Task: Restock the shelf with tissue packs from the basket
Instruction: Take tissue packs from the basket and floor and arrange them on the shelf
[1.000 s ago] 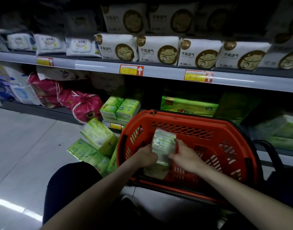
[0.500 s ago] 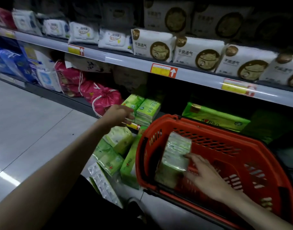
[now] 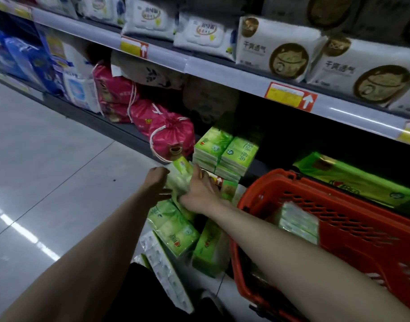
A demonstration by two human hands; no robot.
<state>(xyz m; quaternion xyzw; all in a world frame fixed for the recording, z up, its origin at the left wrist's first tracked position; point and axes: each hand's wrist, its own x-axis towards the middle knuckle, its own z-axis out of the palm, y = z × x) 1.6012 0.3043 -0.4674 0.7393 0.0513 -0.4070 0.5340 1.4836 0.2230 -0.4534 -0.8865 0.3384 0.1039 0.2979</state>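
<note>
Both hands hold one pale green tissue pack (image 3: 179, 178) just in front of the bottom shelf's edge (image 3: 253, 169). My left hand (image 3: 156, 182) grips its left side and my right hand (image 3: 200, 189) grips its right side, thumb up. Behind it, two stacks of green tissue packs (image 3: 225, 152) stand on the bottom shelf. The red basket (image 3: 352, 212) sits at the right with a tissue pack (image 3: 299, 223) upright inside it. More green packs (image 3: 176, 228) lie on the floor under my arms.
A pink drawstring bag (image 3: 171, 135) stands on the shelf left of the green stacks. A long green pack (image 3: 352, 180) lies on the shelf behind the basket. White packs (image 3: 278, 47) fill the upper shelf. A white pack (image 3: 164, 268) lies by my knee. Tiled floor (image 3: 48, 170) spreads left.
My right hand let go of the pack in the basket and moved left. My left hand came down from the shelf stacks. Both now hold a green pack by the shelf edge.
</note>
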